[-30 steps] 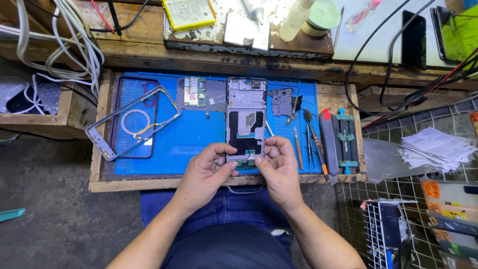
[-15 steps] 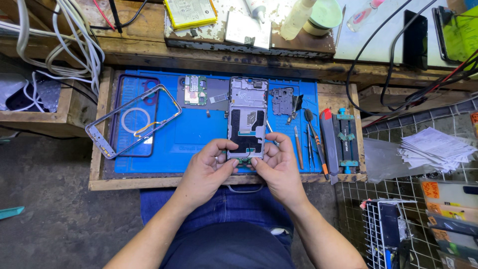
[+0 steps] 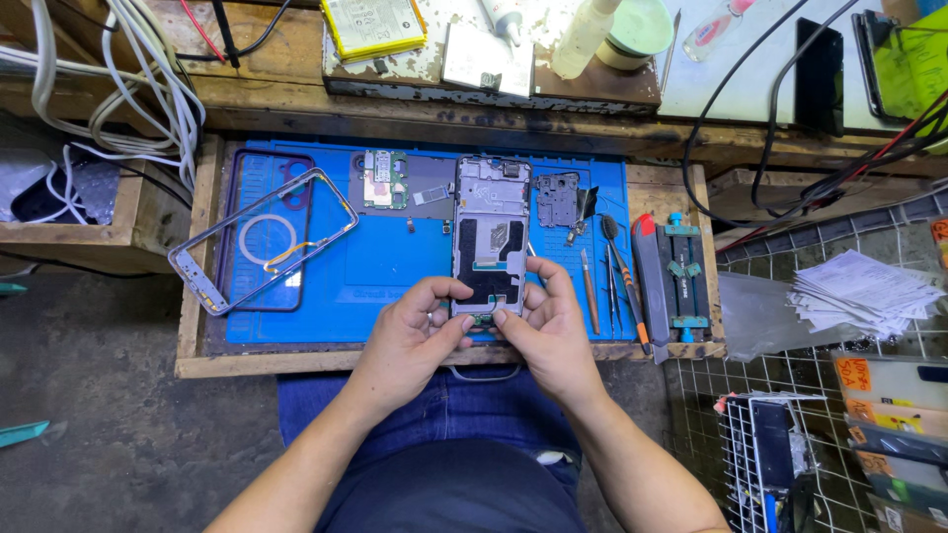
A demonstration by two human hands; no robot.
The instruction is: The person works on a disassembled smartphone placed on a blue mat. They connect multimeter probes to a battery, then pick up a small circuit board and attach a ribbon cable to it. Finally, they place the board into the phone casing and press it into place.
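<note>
Both hands — the left hand point(image 3: 413, 336) and the right hand point(image 3: 545, 331) — are pinching the near end of the opened phone point(image 3: 491, 242), which is lying at the blue mat's point(image 3: 395, 262) front edge. It looks light, thin and fragile — best gripped by its side rails.

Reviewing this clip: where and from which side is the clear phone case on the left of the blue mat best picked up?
Probably by the long right-hand rail of the clear phone case, pinched from above. It is an open frame lying tilted over the dark back cover, so fingers can close around one thin rail. Both the left hand and right hand are busy at the phone chassis.
</note>
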